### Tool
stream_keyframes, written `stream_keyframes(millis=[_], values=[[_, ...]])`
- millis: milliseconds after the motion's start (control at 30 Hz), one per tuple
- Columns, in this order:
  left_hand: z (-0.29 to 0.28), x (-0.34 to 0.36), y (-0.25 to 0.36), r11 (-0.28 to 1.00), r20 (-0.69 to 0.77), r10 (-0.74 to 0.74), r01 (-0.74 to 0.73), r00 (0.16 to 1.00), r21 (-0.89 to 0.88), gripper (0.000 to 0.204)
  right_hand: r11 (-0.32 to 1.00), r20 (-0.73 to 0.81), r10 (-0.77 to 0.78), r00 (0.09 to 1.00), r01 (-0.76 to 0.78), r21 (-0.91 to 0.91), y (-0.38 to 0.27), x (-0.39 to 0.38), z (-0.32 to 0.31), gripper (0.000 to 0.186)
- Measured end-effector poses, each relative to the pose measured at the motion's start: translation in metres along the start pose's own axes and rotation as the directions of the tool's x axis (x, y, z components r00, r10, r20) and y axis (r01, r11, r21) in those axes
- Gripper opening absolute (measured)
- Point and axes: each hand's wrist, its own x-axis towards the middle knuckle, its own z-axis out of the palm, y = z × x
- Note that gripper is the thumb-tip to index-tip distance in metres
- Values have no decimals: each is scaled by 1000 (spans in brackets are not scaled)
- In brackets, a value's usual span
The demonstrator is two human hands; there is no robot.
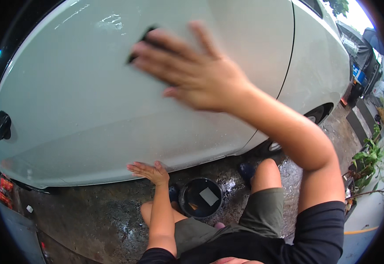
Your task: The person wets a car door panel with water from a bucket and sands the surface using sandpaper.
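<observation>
A light grey-white car panel (90,88) fills most of the head view, with streaks of wetness near its upper left. My right hand (196,72) reaches across it, blurred by motion, its fingers extended over a black pad (150,33) against the panel. Only the pad's edges show past my fingers; its exact kind I cannot make out. Lower down, my left hand (150,171) rests with fingers stretched out at the car's bottom edge, holding nothing. Between my feet stands a round black basin (200,180) containing liquid, with a pale rectangular patch and a small orange-brown patch visible inside.
A black fitting (1,125) juts from the panel at the far left. Wheels (275,146) show beneath the car on the right. The ground (108,211) is wet and stained. Plants (370,154) and stacked clutter (357,75) line the right side.
</observation>
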Motion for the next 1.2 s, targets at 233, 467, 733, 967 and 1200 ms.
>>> stream_keyframes(millis=[233,467,733,967,1200], values=[[12,6,34,997,-7,-36,35,999,-75,98,892,-65,452,890,-451,32,55,-117,3,88],[2,5,26,984,-15,-133,131,991,-117,100,971,13,234,972,-235,42,-37,-25,12,89],[16,14,50,970,-90,-164,145,982,-194,103,741,-49,664,746,-648,174,-53,-39,21,94],[10,20,61,952,-152,-260,228,953,-202,103,700,-16,714,700,-712,54,-6,-131,13,83],[18,13,72,950,-162,-257,218,953,-224,100,907,-28,395,918,-385,171,-126,-24,35,92]])
